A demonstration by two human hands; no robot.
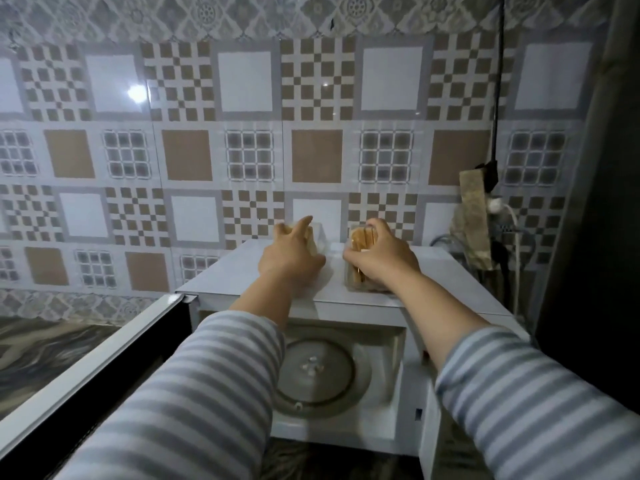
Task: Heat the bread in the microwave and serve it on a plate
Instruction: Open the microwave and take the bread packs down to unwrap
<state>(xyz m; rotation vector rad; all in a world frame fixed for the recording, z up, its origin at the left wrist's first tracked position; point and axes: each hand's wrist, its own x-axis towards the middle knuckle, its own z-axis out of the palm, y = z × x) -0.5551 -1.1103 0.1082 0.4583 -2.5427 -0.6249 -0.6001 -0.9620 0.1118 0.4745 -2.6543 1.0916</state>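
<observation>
head: both hands (292,252) grip bread (360,242).

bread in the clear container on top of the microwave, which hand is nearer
Right. The right hand grips the clear container of bread; the left hand is beside it, on another package.

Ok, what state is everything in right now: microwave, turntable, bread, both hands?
Microwave door: swung open.
Turntable: bare, nothing on it.
Bread pack: on microwave top, gripped by right hand.
Left hand: fingers on a second clear pack.
</observation>
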